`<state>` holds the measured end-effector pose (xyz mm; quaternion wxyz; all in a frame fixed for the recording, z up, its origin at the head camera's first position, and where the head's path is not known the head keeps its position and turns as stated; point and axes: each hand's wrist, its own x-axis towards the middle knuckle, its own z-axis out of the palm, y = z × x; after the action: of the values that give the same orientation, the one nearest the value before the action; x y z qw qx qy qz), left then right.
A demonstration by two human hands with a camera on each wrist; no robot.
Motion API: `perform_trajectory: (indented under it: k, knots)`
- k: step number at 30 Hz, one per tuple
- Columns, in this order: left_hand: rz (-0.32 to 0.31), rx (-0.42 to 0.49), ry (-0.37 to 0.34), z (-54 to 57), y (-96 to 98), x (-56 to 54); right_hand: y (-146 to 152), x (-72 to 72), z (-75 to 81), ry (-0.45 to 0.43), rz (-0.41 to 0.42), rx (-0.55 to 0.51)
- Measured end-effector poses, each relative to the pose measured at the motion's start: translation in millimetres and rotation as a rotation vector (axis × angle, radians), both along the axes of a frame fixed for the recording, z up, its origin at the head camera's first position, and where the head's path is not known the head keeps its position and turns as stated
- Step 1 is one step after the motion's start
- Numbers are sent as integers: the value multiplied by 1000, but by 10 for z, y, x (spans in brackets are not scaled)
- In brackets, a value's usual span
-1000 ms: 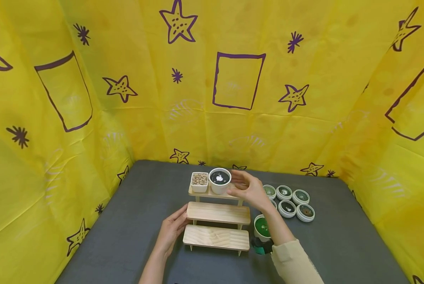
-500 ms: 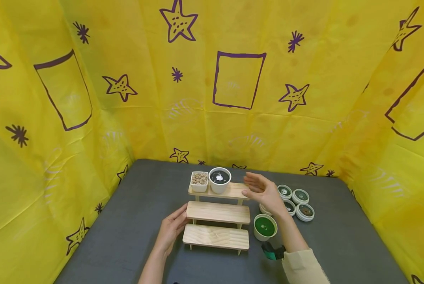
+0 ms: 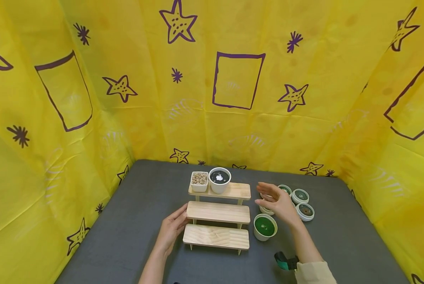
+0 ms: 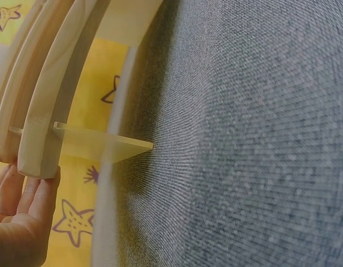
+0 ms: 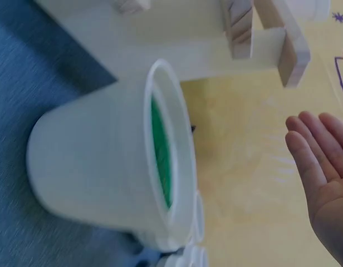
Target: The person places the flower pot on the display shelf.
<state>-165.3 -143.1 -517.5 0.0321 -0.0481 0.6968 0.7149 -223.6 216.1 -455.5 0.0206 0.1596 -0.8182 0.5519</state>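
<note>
A three-step wooden stand point(image 3: 219, 213) is set on the grey table point(image 3: 126, 236). With its middle step taken as the clock's centre in the head view, its left end, toward nine o'clock, is touched by the left hand point(image 3: 172, 228), whose fingers are laid nearly straight against the wood. Toward three o'clock the right hand point(image 3: 280, 204) is held empty, fingers slightly bent and parted from the thumb. By it, a cluster of low round white jars point(image 3: 306, 213) is partly covered; whether any is touched cannot be told. On the top step, a square white pot point(image 3: 199, 188) of small brown bits is placed at eleven o'clock, and just beside it, at twelve, a round white cup point(image 3: 219, 189) with dark contents. Between three and four o'clock, near the stand, a cup of green contents point(image 5: 88, 161) is stood upright on the table.
</note>
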Motion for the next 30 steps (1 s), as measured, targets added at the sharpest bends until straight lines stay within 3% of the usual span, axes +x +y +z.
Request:
perform_trajectory:
  k: [15,30]
  knots:
    - [-8,-7,8,14,1,11,314,170,-329,-20,-16,14]
    - [-7,3,5,6,-4,4,424,268,-608,-109,41,0]
